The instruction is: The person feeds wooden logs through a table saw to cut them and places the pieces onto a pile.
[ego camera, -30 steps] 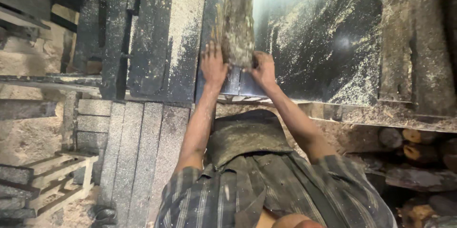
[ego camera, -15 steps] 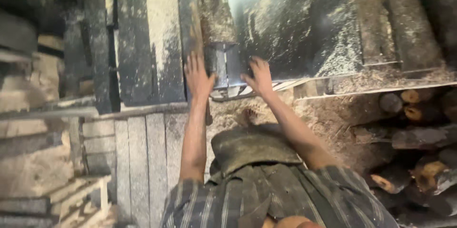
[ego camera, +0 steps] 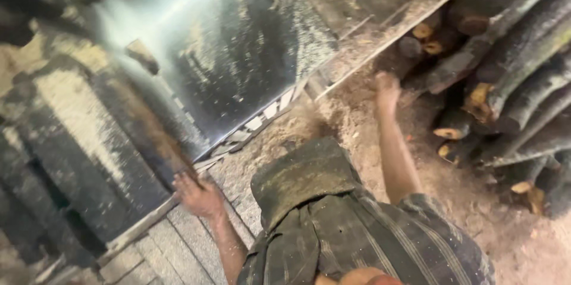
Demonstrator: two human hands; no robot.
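Sawdust coats the steel saw table and the floor beside stacked logs. At its near edge, the left hand grips a rough plank; the right hand hangs blurred, grip unclear. One-handed, that plank could slip or kick sideways.

hands: 2 | metal table: 1 | log pile: 1

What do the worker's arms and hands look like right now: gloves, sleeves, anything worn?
Both hands are bare: no gloves on the left hand or right hand. Forearms are uncovered; short sleeves of a dark striped shirt, dusted with sawdust, end near the elbows. No watch or bands visible.
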